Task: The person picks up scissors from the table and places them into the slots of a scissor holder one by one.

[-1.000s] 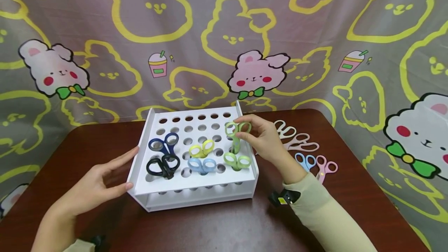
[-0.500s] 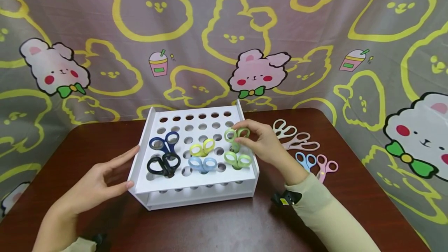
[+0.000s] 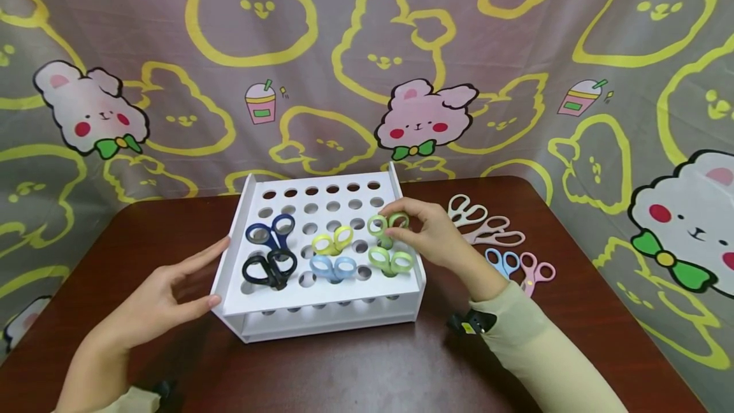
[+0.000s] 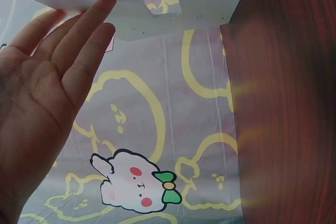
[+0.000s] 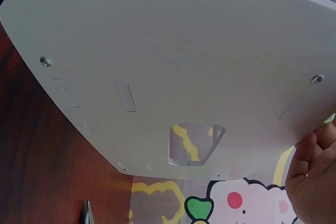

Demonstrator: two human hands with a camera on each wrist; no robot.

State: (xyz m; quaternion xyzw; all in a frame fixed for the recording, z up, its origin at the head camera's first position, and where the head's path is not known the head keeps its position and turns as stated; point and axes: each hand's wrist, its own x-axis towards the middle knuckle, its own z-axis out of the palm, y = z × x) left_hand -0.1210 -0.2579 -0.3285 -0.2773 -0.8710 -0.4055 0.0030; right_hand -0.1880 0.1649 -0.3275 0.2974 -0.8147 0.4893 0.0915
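A white rack point(image 3: 264, 299) with rows of round holes stands on the table. My right hand point(image 3: 437, 234) pinches the handles of a light green pair of scissors point(image 3: 383, 242), whose blades are down in a hole near the rack's right side. Just in front stands another green pair point(image 3: 391, 268). Dark blue scissors point(image 3: 272, 236), black scissors point(image 3: 274, 271), yellow scissors point(image 3: 331, 247) and light blue scissors point(image 3: 332, 271) also sit in holes, handles up. My left hand point(image 3: 151, 301), fingers extended, touches the rack's left side panel point(image 4: 173, 22); the right wrist view shows the right side panel point(image 5: 173, 51).
Right of the rack lie cream scissors point(image 3: 473, 216), pale pink scissors point(image 3: 489, 233), blue scissors point(image 3: 507, 268) and pink scissors point(image 3: 530, 276) on the dark wooden table point(image 3: 355, 368). A patterned curtain point(image 3: 321, 81) hangs behind the table.
My right hand has lowered the green scissors deeper into the hole, so the handles sit closer to the rack's top. The left hand stays against the side panel.
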